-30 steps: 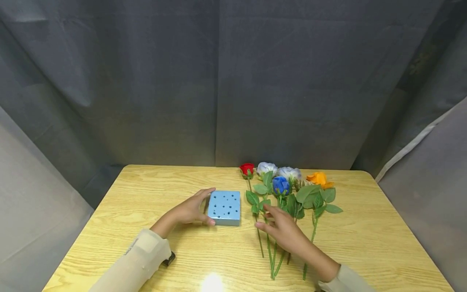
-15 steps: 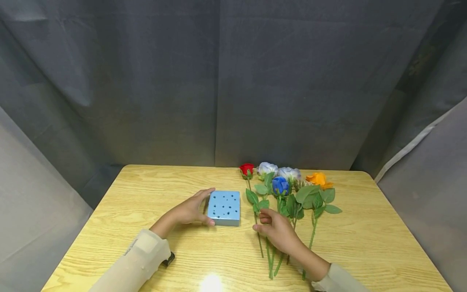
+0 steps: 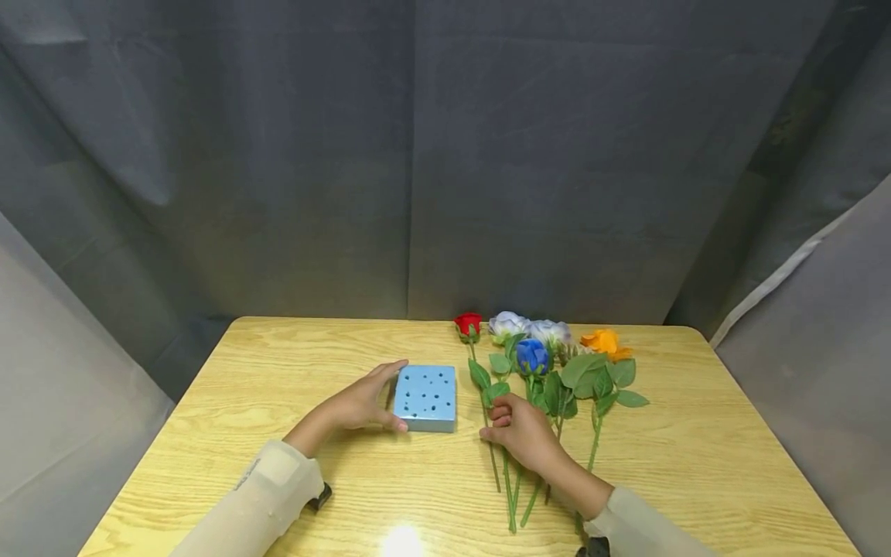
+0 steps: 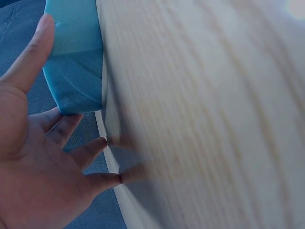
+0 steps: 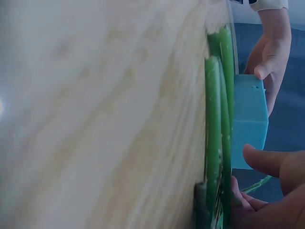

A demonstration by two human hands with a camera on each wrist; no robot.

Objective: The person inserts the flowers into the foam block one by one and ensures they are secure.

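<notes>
A light-blue foam block (image 3: 425,393) dotted with holes sits on the wooden table. My left hand (image 3: 355,402) holds it at its left side, thumb on the near corner and index finger at the far corner. In the left wrist view, the thumb (image 4: 35,50) lies along the block. Right of it lies a red rose (image 3: 469,325) with a long stem. My right hand (image 3: 529,437) is over the stems, thumb and fingertips right at the rose's stem. A gap shows between thumb and fingers in the right wrist view, with green stems (image 5: 214,114) beside them.
Right of the rose lie a blue rose (image 3: 532,357), pale lavender flowers (image 3: 510,325) and an orange flower (image 3: 605,343), their leaves and stems overlapping. The table (image 3: 292,348) ends at a grey curtain (image 3: 313,193) behind; cloth also hangs on both sides.
My right hand has moved slightly left and lower, its fingers drawing in toward the red rose's stem. The left hand stays on the foam block.
</notes>
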